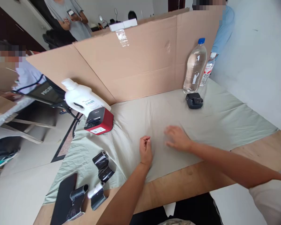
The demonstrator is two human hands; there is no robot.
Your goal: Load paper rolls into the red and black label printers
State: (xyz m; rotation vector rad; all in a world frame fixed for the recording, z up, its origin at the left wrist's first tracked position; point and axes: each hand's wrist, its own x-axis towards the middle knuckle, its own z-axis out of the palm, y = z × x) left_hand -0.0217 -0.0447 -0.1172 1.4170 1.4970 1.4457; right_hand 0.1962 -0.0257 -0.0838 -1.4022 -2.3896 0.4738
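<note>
My left hand (146, 150) rests on the grey-green cloth (164, 109) near the table's front, its fingers curled in with nothing visible in them. To its right, my right hand (178, 138) is blurred by motion over the cloth. Its fingers are spread and hold nothing. Left of my left hand lie a shiny black roll with a loose sheet (103, 167) and a smaller white-and-black roll (97, 196). Another dark roll (77, 201) lies partly on a flat black slab (63, 198). A small black device (194, 101) sits beyond my right hand.
A red-and-black box-shaped device (99, 120) stands before a tilted white jug (84, 97). A large clear bottle (195, 67) and a smaller bottle (208, 69) stand back right. A cardboard screen (142, 65) lines the back; a white wall (255, 62) bounds the right. Several people are around.
</note>
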